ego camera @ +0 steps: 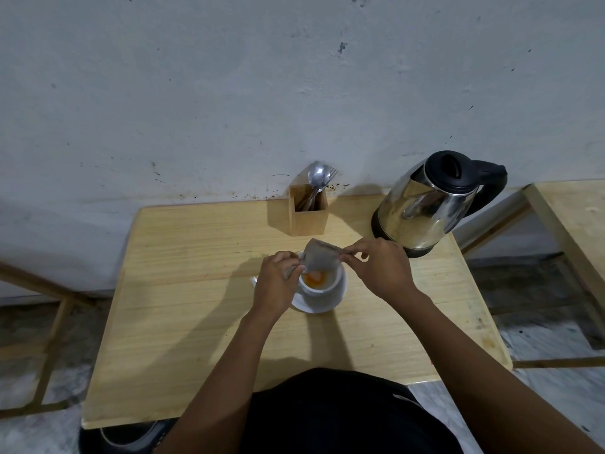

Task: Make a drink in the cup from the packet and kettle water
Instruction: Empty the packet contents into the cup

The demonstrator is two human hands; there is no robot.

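Now the packet [322, 258] is up over the cup [322, 286], tilted, and both hands are pinched on it: left hand [275, 285] clamped on the lower corner at the cup's near-left rim, right hand [381, 268] gripping the upper right edge. Orange powder [314, 277] already sits in the bottom of the cup, so the emptying looks well under way. The cup stands on a saucer [309, 304] mid-worktop [196, 290].

To do this well, I'd say keep the torn mouth right over the opening and low, so nothing dusts the saucer. Lift the right end higher, let the left corner act as the spout, and give the packet a few light taps or a flick to shake loose what clings in the folds. Whether any powder remains inside can't be told from here.

Kettle [429, 204] waits at the back right, lid down, well clear of the hands. Spoons [316, 178] stand in the wooden holder [309, 214] just behind the cup, handy for stirring. Watch the cup: a knock from the left knuckles could tip it.
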